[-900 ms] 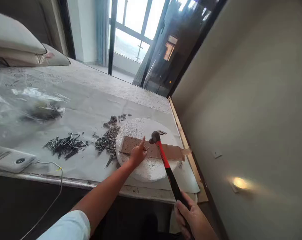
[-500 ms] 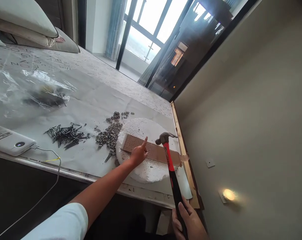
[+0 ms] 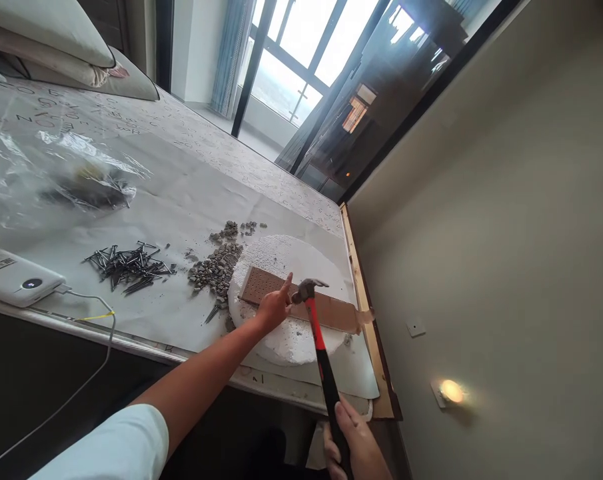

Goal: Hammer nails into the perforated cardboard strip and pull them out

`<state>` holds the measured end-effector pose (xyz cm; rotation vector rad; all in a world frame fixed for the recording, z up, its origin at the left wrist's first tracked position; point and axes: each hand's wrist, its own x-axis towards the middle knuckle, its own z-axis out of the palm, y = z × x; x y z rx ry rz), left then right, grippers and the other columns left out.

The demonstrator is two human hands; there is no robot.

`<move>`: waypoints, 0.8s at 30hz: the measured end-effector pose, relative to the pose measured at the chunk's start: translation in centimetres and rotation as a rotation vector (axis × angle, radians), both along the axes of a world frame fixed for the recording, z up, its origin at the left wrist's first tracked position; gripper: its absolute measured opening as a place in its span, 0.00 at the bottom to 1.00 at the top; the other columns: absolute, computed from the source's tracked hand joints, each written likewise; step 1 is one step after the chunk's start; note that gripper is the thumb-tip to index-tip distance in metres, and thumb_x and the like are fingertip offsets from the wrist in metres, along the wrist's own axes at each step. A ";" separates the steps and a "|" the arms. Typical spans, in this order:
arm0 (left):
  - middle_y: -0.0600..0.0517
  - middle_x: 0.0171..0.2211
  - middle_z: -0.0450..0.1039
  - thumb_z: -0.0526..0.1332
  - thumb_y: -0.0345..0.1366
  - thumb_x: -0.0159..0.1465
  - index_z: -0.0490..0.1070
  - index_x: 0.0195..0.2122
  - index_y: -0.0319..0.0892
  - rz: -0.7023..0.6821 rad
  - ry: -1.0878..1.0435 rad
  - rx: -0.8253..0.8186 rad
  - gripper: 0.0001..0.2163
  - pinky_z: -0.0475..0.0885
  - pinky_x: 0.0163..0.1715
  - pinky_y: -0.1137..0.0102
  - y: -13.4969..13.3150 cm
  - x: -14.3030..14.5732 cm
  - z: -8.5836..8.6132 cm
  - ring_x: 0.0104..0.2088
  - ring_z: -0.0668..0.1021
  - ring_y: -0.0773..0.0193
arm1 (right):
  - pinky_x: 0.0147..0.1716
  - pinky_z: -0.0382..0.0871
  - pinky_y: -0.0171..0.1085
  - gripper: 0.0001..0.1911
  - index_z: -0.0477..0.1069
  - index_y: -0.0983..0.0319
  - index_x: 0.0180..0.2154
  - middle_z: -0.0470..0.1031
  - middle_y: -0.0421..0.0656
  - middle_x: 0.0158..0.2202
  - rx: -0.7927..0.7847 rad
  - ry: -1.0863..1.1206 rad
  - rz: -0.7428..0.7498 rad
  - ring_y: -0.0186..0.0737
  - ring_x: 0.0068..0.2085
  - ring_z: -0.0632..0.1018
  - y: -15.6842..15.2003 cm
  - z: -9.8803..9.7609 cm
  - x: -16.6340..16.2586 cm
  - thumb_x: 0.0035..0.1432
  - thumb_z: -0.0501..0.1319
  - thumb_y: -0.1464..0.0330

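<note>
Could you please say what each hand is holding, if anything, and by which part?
The right hand holds the hammer by the black end of its handle. The left hand is at the brown strip; whether it grips anything is unclear.

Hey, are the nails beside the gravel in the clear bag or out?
Out: the nails lie loose on the grey sheet.

Daylight pours in at twelve o'clock through the balcony window point(image 3: 301, 50), its panes burnt out to white, and glare streaks the sliding glass door point(image 3: 366, 100) at one. Toward four, a wall light point(image 3: 451, 392) glows yellow above its soft shadow. The plastic bag point(image 3: 81, 167) near nine glints, its contents smeared. The hammer point(image 3: 317, 327), just below dial centre, looks fairly crisp; the far corner at two falls black.
</note>
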<state>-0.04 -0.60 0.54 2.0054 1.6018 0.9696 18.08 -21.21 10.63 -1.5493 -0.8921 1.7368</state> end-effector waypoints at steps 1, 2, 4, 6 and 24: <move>0.55 0.30 0.75 0.57 0.28 0.56 0.26 0.64 0.43 -0.005 -0.001 0.000 0.43 0.63 0.29 0.74 0.0 0.0 0.0 0.31 0.74 0.66 | 0.08 0.51 0.27 0.27 0.60 0.60 0.31 0.60 0.31 0.14 -0.004 0.006 0.002 0.24 0.10 0.56 0.0 0.1 -0.1 0.44 0.59 0.43; 0.55 0.30 0.75 0.57 0.28 0.56 0.26 0.64 0.43 -0.010 -0.002 0.002 0.43 0.63 0.29 0.74 0.0 0.0 -0.1 0.30 0.74 0.66 | 0.08 0.51 0.27 0.28 0.61 0.60 0.33 0.60 0.31 0.14 -0.002 0.003 -0.015 0.25 0.10 0.56 0.0 0.2 -0.1 0.44 0.60 0.43; 0.55 0.31 0.75 0.57 0.29 0.57 0.25 0.64 0.43 -0.016 -0.001 0.013 0.43 0.62 0.29 0.74 0.0 -0.1 -0.2 0.30 0.74 0.66 | 0.09 0.52 0.27 0.29 0.63 0.60 0.37 0.60 0.31 0.13 0.013 -0.030 -0.085 0.26 0.10 0.58 0.0 0.8 -0.2 0.43 0.60 0.44; 0.54 0.31 0.74 0.57 0.29 0.57 0.25 0.64 0.43 -0.017 0.000 0.028 0.43 0.63 0.29 0.74 0.0 -0.1 -0.4 0.30 0.74 0.66 | 0.09 0.53 0.27 0.31 0.63 0.60 0.41 0.61 0.31 0.13 0.016 -0.050 -0.124 0.26 0.10 0.58 0.0 1.2 -0.2 0.43 0.60 0.44; 0.54 0.31 0.75 0.57 0.27 0.56 0.27 0.64 0.43 -0.007 -0.002 0.004 0.43 0.64 0.31 0.74 0.1 0.0 -0.2 0.31 0.75 0.66 | 0.08 0.50 0.25 0.30 0.63 0.61 0.41 0.59 0.29 0.13 0.051 -0.005 -0.062 0.24 0.09 0.56 -0.2 1.0 -0.5 0.45 0.60 0.45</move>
